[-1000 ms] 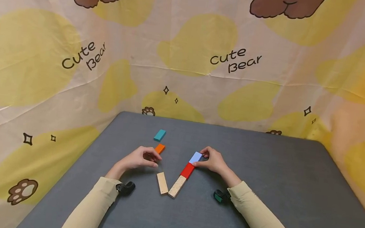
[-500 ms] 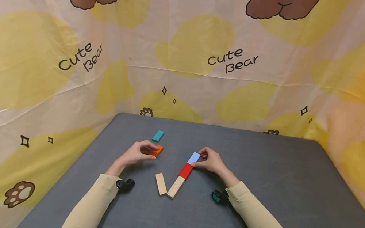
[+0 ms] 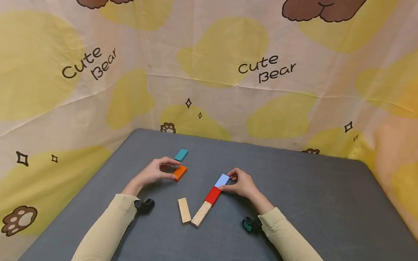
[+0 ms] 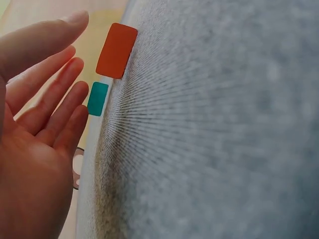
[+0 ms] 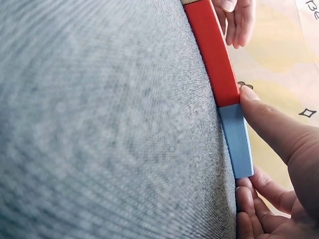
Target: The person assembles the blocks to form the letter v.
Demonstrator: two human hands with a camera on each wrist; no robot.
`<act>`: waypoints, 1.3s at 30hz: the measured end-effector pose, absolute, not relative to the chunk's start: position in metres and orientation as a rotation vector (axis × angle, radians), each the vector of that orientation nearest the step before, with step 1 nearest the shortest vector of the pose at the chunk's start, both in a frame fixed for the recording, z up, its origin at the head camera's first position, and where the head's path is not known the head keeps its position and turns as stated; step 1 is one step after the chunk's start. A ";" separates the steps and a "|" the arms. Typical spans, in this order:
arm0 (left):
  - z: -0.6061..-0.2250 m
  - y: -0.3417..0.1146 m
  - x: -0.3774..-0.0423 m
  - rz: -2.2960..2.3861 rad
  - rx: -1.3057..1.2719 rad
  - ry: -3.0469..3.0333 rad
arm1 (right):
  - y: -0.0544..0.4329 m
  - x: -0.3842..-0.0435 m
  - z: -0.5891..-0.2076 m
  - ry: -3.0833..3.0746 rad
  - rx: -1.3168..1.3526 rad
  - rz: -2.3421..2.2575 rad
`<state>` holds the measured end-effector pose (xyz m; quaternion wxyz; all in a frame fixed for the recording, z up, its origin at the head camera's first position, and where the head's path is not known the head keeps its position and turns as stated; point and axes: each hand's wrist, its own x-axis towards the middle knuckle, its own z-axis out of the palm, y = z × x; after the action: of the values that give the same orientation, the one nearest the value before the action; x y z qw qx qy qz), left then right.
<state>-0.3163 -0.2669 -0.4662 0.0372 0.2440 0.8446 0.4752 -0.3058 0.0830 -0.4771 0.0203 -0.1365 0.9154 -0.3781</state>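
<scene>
My left hand (image 3: 153, 172) is spread about the orange block (image 3: 180, 172), thumb on the near side and fingers on the far side. In the left wrist view a gap shows between the fairly straight fingers (image 4: 50, 107) and that block. A teal block (image 3: 181, 155) lies just beyond it. With my right hand (image 3: 243, 184) I pinch the light blue block (image 3: 221, 181) end to end, the thumb (image 5: 271, 124) at its seam with the red block (image 3: 213, 195). Light blue, red and a plain wooden block (image 3: 201, 214) lie end to end in a slanted row.
A second plain wooden block (image 3: 184, 210) leans away to the left, its near end by the row's near end, making a V. Everything lies flat on a grey cloth-covered table (image 3: 301, 190). Behind stands a printed curtain (image 3: 216, 55).
My left hand has moved forward, away from beside the wooden blocks, to the orange block. The right hand stays at the light blue block. The blocks keep their places.
</scene>
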 end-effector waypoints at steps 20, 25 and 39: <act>-0.458 -0.265 -0.321 1.461 0.686 2.477 | 0.083 -0.305 -0.474 2.838 -0.422 -1.172; -0.448 -0.261 -0.316 1.465 0.658 2.436 | 0.083 -0.306 -0.474 2.839 -0.431 -1.171; -0.449 -0.265 -0.322 1.376 0.650 2.436 | 0.083 -0.306 -0.473 2.827 -0.425 -1.181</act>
<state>-0.3217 -0.2647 -0.4493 0.1341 0.2241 0.8405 0.4747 -0.3060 0.0826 -0.4729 0.0243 -0.1373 0.9137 -0.3816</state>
